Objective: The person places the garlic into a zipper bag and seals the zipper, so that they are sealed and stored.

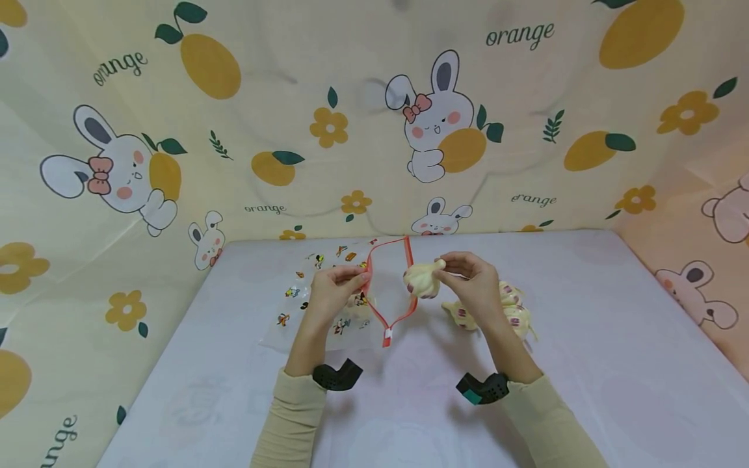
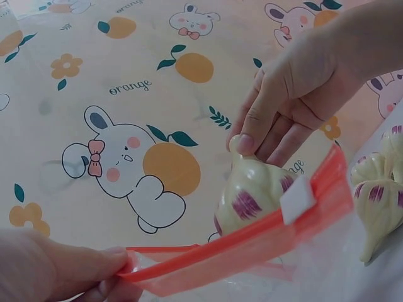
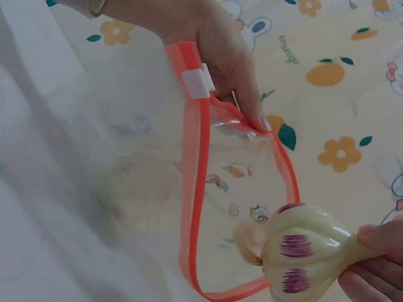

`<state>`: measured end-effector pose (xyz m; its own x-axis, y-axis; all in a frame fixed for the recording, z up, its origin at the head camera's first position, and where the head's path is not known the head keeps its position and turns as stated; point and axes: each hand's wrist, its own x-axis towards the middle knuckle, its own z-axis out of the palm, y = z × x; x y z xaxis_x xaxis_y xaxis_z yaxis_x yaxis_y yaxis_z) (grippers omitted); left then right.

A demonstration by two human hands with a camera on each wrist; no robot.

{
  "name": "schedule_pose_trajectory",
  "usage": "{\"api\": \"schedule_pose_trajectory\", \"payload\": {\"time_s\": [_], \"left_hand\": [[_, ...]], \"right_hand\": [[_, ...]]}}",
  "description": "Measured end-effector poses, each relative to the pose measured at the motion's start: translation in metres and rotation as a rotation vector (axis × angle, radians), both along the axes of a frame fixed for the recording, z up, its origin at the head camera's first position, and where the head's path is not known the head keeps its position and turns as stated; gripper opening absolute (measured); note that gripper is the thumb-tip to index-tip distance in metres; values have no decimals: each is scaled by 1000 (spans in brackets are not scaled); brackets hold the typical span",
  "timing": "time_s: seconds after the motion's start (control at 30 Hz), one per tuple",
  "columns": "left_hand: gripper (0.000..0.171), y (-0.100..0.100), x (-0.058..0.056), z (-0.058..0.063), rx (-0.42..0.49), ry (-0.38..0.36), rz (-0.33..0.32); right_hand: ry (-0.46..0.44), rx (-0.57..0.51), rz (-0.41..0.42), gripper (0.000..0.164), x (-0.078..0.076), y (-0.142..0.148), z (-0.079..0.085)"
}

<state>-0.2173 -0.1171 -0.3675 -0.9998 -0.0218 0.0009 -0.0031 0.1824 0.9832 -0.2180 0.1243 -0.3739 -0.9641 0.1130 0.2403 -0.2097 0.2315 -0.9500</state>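
Observation:
My left hand [image 1: 335, 292] pinches the red zip edge of a clear zip bag [image 1: 336, 328] printed with small cartoon figures. The bag's mouth gapes, and its white slider [image 3: 198, 82] sits at one end of the red strip. By its stem, my right hand [image 1: 473, 283] holds a garlic bulb [image 1: 422, 279], cream with purple streaks, right at the bag's mouth. The bulb's root tuft points towards the opening in the right wrist view. Through the plastic a blurred pale, round shape [image 3: 145, 195] shows inside the bag.
Several more garlic bulbs [image 1: 517, 318] lie on the white table [image 1: 585, 390] beyond and beside my right forearm. A patterned cloth [image 1: 351, 78] with rabbits and oranges hangs behind the table. Each wrist carries a dark camera mount [image 1: 339, 375].

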Motion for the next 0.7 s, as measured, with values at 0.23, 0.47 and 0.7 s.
{"api": "schedule_pose_trajectory", "payload": {"time_s": [0.23, 0.47, 0.7], "left_hand": [[19, 1, 0, 1, -15, 9, 13], [19, 1, 0, 0, -21, 10, 23], [20, 1, 0, 0, -27, -5, 18]], "right_hand": [[11, -49, 31, 27, 0, -4, -3], [13, -54, 56, 27, 0, -12, -9], [16, -67, 110, 28, -1, -21, -18]]}}
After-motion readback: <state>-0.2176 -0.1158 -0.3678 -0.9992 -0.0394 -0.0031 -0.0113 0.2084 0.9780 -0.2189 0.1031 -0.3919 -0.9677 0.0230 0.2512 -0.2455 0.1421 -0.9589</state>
